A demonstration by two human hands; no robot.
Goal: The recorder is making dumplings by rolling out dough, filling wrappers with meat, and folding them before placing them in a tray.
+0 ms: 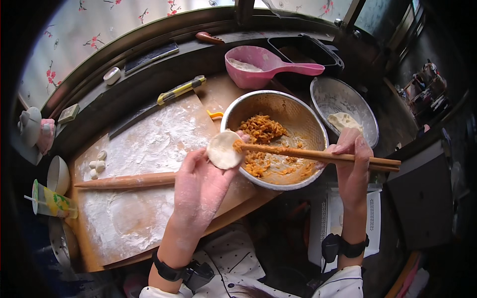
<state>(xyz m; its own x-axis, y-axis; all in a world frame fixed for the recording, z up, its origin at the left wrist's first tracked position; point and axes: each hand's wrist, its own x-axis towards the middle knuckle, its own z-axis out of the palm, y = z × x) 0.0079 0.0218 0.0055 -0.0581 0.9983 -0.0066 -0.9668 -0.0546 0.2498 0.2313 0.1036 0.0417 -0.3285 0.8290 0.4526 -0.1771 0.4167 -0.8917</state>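
On the fingers of my left hand (203, 182) lies a round dough wrapper (224, 149), held beside the near left rim of a metal bowl (298, 104). My right hand (352, 164) grips a pair of wooden chopsticks (309, 153), which reach across the bowl. Their tips, coated with orange filling, touch the right part of the wrapper. Inside the bowl is chopped orange-brown filling (262, 128). A wooden rolling pin (130, 181) lies on the floured board (149, 216), partly hidden behind my left hand. Several small dough pieces (97, 164) sit at the board's left.
Behind the bowl stands a pink ladle-like scoop (253, 76) with flour. A second metal bowl (344, 98) holds a dough lump (344, 121) at the right. A yellow-handled cutter (181, 90) lies along the back; a plastic cup (56, 201) stands at the left edge.
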